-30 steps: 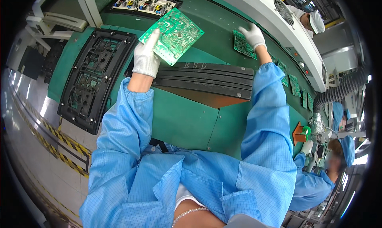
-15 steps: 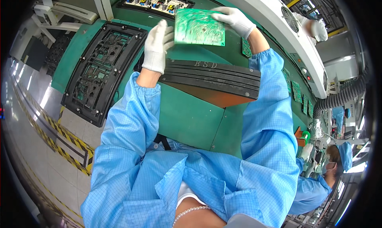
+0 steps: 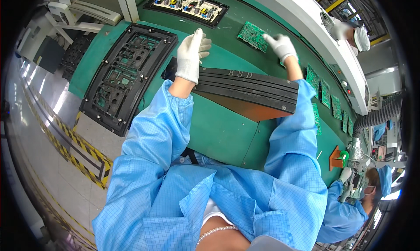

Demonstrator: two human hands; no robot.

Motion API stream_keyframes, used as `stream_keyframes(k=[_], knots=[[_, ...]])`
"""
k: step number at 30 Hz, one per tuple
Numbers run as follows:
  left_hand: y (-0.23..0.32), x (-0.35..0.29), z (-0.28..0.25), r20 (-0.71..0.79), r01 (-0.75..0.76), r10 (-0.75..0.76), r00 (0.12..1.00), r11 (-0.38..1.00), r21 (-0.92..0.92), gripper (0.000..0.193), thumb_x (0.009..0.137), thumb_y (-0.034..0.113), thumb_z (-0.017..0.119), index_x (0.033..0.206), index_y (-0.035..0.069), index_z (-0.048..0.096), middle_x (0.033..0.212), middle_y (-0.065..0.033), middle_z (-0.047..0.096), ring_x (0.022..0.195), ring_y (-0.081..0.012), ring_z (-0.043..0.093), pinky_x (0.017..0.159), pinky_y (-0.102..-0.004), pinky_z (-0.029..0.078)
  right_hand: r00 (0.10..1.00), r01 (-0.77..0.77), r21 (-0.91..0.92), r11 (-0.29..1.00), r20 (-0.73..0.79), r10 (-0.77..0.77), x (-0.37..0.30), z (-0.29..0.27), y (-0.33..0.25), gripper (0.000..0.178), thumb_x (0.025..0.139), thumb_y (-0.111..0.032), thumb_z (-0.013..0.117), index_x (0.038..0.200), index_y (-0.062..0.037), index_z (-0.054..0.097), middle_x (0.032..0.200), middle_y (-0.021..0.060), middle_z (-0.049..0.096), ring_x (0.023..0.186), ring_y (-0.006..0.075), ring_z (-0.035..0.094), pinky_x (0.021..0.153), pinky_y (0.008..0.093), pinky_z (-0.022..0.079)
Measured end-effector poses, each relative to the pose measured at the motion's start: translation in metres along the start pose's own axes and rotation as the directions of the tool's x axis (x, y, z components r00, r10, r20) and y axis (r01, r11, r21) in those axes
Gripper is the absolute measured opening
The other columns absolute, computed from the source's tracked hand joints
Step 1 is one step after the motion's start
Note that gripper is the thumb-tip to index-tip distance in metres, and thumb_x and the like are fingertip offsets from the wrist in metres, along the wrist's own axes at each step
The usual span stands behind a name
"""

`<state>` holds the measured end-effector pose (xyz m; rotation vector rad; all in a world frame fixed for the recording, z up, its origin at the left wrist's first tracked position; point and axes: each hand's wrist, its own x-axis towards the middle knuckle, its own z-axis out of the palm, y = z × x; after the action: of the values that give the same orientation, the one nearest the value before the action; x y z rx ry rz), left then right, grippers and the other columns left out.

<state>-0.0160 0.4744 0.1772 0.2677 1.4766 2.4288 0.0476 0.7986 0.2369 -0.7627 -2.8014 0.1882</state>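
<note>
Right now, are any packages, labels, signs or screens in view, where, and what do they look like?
No packages or screens show clearly.
Embossed lettering: on the top edge of the black ribbed rack, between the left hand and right hand; small, raised, black on black.
Hazard tape: on the grey floor at left; yellow and black stripes.

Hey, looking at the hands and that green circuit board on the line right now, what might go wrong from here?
1. The right hand touches only the near edge of the green circuit board; a nudge might skew it on the green conveyor surface.
2. More green boards lie close along the line to the right, so the right sleeve may brush them.
3. The left hand hovers over the stack of black trays, which overhangs slightly and might shift if leaned on.
</note>
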Motion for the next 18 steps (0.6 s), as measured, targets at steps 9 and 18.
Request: stream_keyframes(k=[9, 18], knots=[[-0.004, 0.012, -0.014, 0.053, 0.071, -0.067, 0.996, 0.994, -0.081, 0.071, 0.097, 0.044, 0.061, 0.136, -0.014, 0.045, 0.13, -0.0296, 0.058, 0.115, -0.036, 0.062, 0.092, -0.0413, 0.053, 0.878, 0.382, 0.735, 0.561, -0.098, -0.469, -0.143, -0.146, -0.098, 0.05, 0.093, -0.04, 0.066, 0.122, 0.0005, 0.065, 0.115, 0.0084, 0.069, 0.102, 0.0168, 0.064, 0.093, 0.0309, 0.05], [-0.023, 0.147, 0.042, -0.048, 0.516, -0.589, 0.807, 0.743, -0.427, 0.081, 0.101, 0.055, 0.041, 0.158, 0.004, 0.015, 0.164, -0.0165, 0.018, 0.151, -0.0318, 0.022, 0.121, -0.0503, 0.023, 0.835, 0.533, 0.309, 0.787, -0.045, -0.548, -0.144, -0.093, -0.104, 0.051, 0.089, -0.044, 0.067, 0.118, -0.0022, 0.065, 0.107, 0.0205, 0.068, 0.099, 0.0359, 0.067, 0.087, 0.0408, 0.054]])
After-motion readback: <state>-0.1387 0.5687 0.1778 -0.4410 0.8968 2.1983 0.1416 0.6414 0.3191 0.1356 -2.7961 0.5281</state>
